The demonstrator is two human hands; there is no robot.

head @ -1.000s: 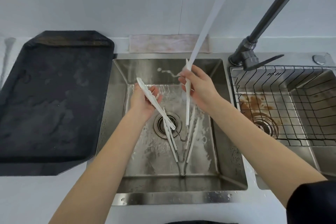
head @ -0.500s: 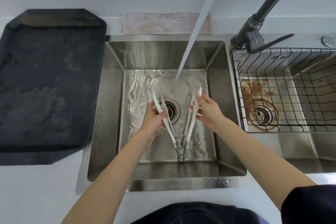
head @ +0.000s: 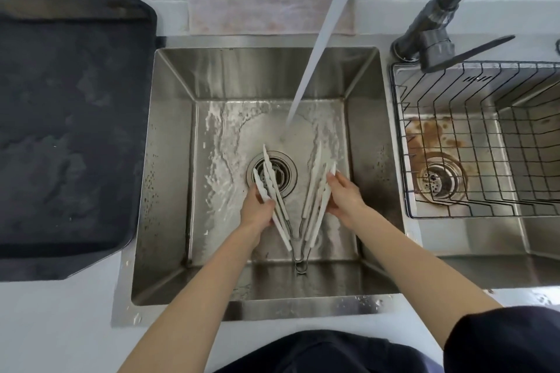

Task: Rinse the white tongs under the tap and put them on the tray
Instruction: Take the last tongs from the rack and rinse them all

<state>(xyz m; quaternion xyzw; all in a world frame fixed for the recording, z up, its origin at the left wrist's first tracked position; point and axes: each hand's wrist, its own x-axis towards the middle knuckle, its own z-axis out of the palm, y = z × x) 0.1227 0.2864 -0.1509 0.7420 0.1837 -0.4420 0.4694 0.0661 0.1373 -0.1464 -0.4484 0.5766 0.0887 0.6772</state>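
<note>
White tongs point(head: 312, 206) lie spread in a V low in the steel sink point(head: 169, 179), their wire hinge pointing toward me. My left hand point(head: 257, 209) grips the left white arms point(head: 274, 191) near the drain. My right hand point(head: 342, 197) holds the right white arms from the outside. Water from the dark tap point(head: 436, 24) streams down and lands on the sink floor just beyond the tong tips, not on the tongs. The black tray point(head: 69, 118) lies on the counter left of the sink.
A second basin on the right holds a black wire basket point(head: 478, 142) over a rust-stained floor. A pinkish cloth point(head: 269, 13) lies behind the sink against the wall. The tap's lever point(head: 472, 48) sticks out rightward over the basket.
Both hands dropped from under the stream to the sink floor, bringing the white arms down beside the other arms. The water now falls past the tongs.
</note>
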